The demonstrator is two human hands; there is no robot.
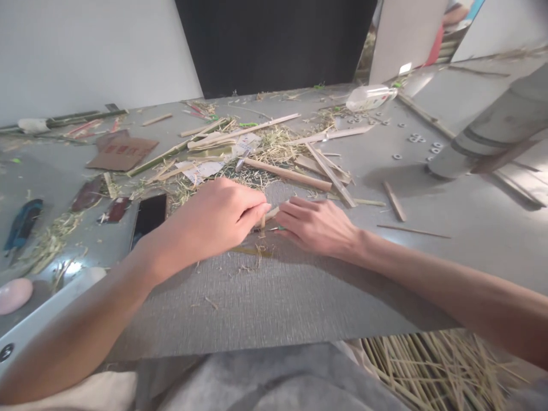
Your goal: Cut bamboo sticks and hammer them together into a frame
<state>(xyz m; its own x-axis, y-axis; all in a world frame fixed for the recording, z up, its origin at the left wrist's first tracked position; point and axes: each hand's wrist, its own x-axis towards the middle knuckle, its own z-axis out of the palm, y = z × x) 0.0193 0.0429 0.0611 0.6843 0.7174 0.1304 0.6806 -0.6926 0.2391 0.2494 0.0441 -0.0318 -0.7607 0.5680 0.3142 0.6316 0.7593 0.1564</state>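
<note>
My left hand is closed, its thumb and fingers pinched on a thin bamboo strip that shows just below the fingertips. Facing it, my right hand is curled round a small knife; a sliver of metal and a bit of green show, and most of it is hidden under the fingers. A second pale bamboo piece lies between the two hands. Fine shavings are scattered on the table just below them.
Beyond the hands lie split bamboo sticks and heaped shavings. A phone and cardboard are to the left. A clear bottle, white rings and a thick grey tube stand or lie right. Bamboo strips sit below the table edge.
</note>
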